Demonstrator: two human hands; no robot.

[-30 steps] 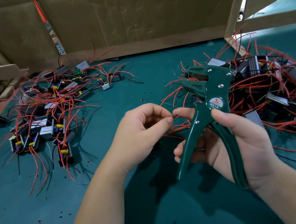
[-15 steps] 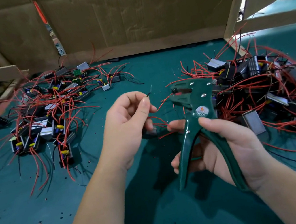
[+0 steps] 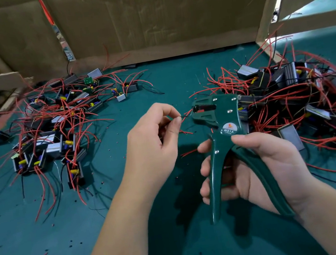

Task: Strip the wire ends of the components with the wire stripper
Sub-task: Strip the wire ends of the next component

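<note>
The left hand (image 3: pixel 154 142) is pinching a thin black wire (image 3: pixel 186 116) between thumb and forefinger, the other fingers curling loosely, and is holding its tip at the mouth of the green wire stripper (image 3: pixel 224 132). The right hand (image 3: pixel 262 165) is gripping the stripper's two handles, which are standing spread apart, above the teal surface (image 3: pixel 49 243). It is between the left heap of components (image 3: pixel 58 126) and the right heap of components (image 3: pixel 289 98).

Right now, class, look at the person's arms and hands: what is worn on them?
Nothing. The left hand and right hand are bare: no gloves, rings or watch. Both forearms are uncovered to the picture's edge; no sleeve shows.
</note>
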